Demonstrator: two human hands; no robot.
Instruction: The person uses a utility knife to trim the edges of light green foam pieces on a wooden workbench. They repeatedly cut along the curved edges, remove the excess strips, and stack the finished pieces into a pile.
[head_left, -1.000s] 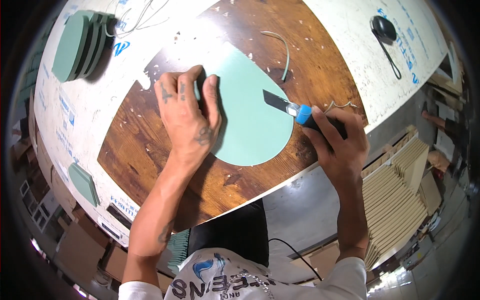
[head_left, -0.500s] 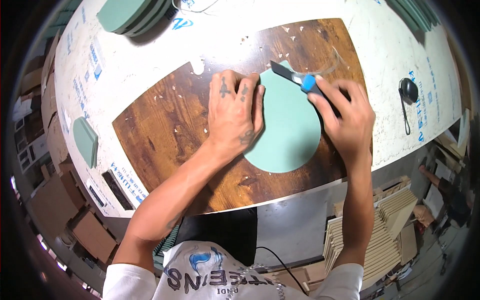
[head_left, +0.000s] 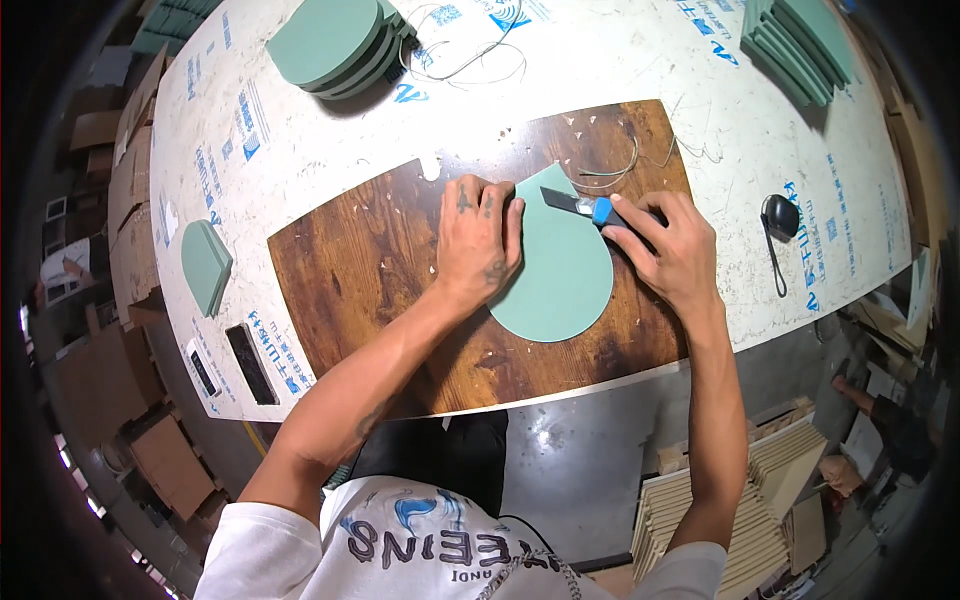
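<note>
A green teardrop-shaped foam piece (head_left: 560, 280) lies flat on a brown wooden cutting board (head_left: 360, 270). My left hand (head_left: 478, 240) presses down on the foam's left side, fingers spread flat. My right hand (head_left: 672, 245) grips a utility knife (head_left: 585, 207) with a blue collar, its blade laid against the foam's upper right edge near the pointed tip. Thin green trimmings (head_left: 615, 172) lie on the board just beyond the tip.
A stack of rounded green foam pieces (head_left: 340, 45) sits at the far left of the white table, rectangular green slabs (head_left: 795, 45) at the far right. One green piece (head_left: 207, 265) lies at the left edge by a black phone (head_left: 252, 362). A black round tool (head_left: 780, 215) rests right.
The view has shifted, so the board now sits nearer the middle. My right hand has carried the knife from the foam's right side up to its pointed tip; my left hand still presses the foam.
</note>
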